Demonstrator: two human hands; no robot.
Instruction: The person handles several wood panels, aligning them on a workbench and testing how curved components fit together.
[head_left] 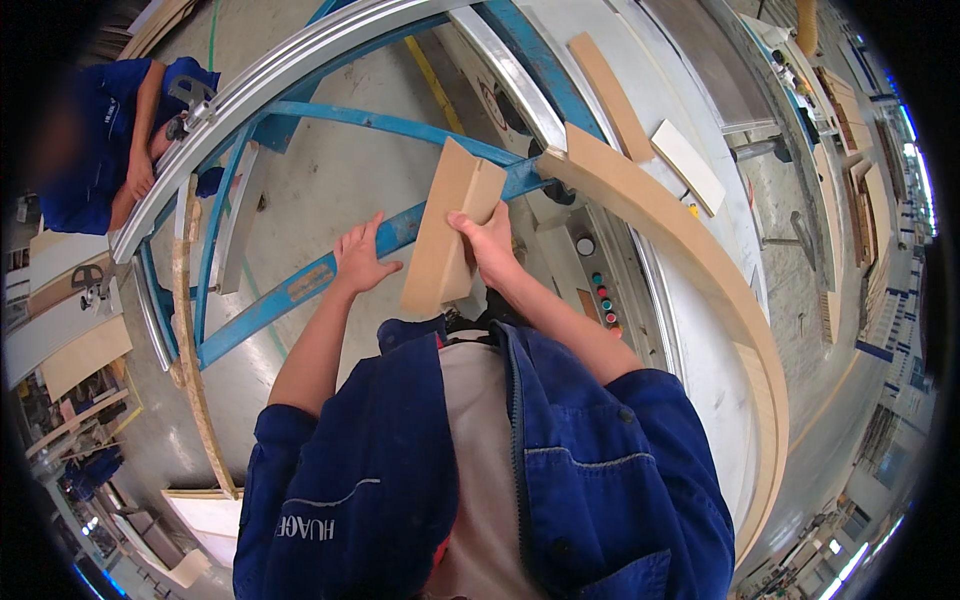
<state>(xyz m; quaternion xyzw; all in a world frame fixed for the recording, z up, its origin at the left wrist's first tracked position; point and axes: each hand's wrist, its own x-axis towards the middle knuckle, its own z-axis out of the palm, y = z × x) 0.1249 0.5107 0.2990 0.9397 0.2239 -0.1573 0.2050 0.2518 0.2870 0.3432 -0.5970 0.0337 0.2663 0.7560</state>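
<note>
My right hand (487, 243) grips a tan wooden board piece (437, 235), thumb over its face and fingers behind its right side. It is held tilted in front of my body, above the blue metal frame; whether it is one thick piece or several stacked strips I cannot tell. My left hand (362, 258) is open with fingers spread, left of the board piece and apart from it. It lies over or just above a blue frame beam (310, 280); contact is unclear.
A long curved tan board (690, 225) lies on the white machine table (690, 330) to my right. Beyond it are a tan strip (610, 95) and a white strip (688, 165). Control buttons (603, 295) sit below the table edge. Another person (120, 150) stands at the far left, by the silver rail (290, 75).
</note>
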